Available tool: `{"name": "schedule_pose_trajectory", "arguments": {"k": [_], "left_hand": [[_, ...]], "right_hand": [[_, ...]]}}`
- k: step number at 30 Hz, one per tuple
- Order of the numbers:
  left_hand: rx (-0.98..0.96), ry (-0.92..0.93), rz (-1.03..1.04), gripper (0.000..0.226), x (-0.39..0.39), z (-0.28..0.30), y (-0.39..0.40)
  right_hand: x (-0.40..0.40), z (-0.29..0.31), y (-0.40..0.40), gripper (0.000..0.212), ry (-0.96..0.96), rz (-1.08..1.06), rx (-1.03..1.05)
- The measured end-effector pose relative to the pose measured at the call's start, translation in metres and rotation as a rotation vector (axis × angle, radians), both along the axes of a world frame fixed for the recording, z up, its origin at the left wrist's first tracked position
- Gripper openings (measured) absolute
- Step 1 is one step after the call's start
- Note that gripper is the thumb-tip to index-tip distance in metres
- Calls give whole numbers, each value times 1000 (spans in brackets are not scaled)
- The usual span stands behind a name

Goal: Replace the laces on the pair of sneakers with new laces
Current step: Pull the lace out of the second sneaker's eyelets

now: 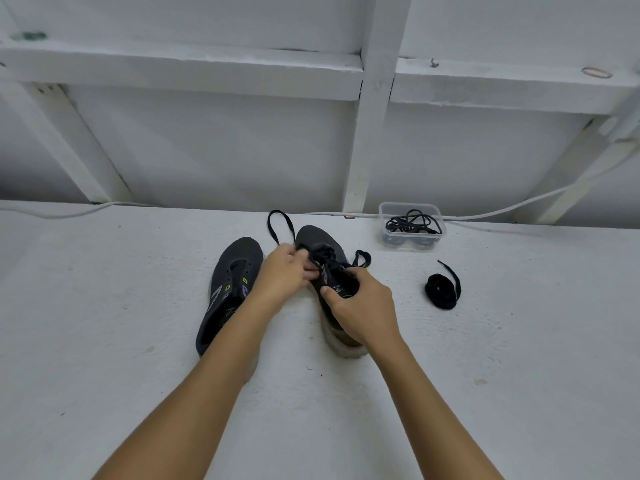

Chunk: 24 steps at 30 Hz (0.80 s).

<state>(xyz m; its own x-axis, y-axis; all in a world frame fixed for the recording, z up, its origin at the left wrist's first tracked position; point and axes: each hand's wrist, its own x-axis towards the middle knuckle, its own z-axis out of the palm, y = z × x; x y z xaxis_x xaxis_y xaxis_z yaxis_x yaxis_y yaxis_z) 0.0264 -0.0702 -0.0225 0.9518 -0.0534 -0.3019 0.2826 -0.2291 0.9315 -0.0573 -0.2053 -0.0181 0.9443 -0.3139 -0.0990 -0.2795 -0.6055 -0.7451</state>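
Observation:
Two dark sneakers stand on the white table. The left sneaker point(235, 268) has bare eyelets with no lace. The right sneaker point(320, 242) carries a black lace point(277, 225) that loops out past its toe on the left and trails off on its right side. My left hand point(285, 271) pinches the lace at the eyelets. My right hand point(360, 306) grips the right sneaker's collar, thumb on the inside edge. A coiled black lace point(441, 289) lies loose to the right.
A clear plastic box point(386, 233) holding several black laces sits at the back right of the white table point(104, 306). A white cable point(519, 206) runs along the table's far edge, below a white framed wall.

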Motion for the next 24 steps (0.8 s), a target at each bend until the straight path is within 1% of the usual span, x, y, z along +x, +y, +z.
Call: {"name": "schedule_pose_trajectory", "arguments": {"k": [1,2,3,4,7,8,10,11,12,14,15,16,17,20,21,22,24], "left_hand": [[-95,24,106,22,2,4,0],[-136,30,177,22,3,5,1],[-110,27,190,21,1,5,1],[-63,21,143,20,-1,5,2],[76,47,-146,18,-9,-2,4],[89,38,-192,15,-10,-4,4],[127,-17,-184,10,-8,-5,4],[137,-52,-137,9,-6,-4,3],[110,-80,-30,9,-3,-2,1],[-45,-106,302,12,3,6,3],[-127,-94,434,15,6,10,6],[-169,-66,473,18,6,11,9],[-153,-26,409,21,5,12,11],[2,124,-36,27,-9,8,10],[51,119,-139,28,-12,3,9],[89,80,-184,26,-14,-1,6],[164,-29,-152,18,-14,-7,-1]], "right_hand": [[-1,0,0,51,-3,-4,1],[-2,-1,1,52,-6,-7,4],[-3,-1,1,52,-10,-10,11],[-5,-1,0,51,-15,-12,19],[-7,-1,-1,47,-24,-17,52],[-8,-1,-1,46,-27,-17,60],[-7,-1,-1,46,-29,-23,66],[-7,-1,-1,47,-28,-27,66],[-6,-1,-1,48,-23,-28,65],[-6,-1,-2,51,-14,-23,62],[-5,-1,-2,51,-15,-19,56],[-5,-1,-2,51,-18,-15,49],[-5,-1,-1,51,-20,-12,44],[-5,-2,0,50,-37,-12,30],[-5,-2,0,50,-41,-8,25],[-5,-2,0,49,-42,-4,23],[-6,-2,-1,48,-38,-1,20]]}}
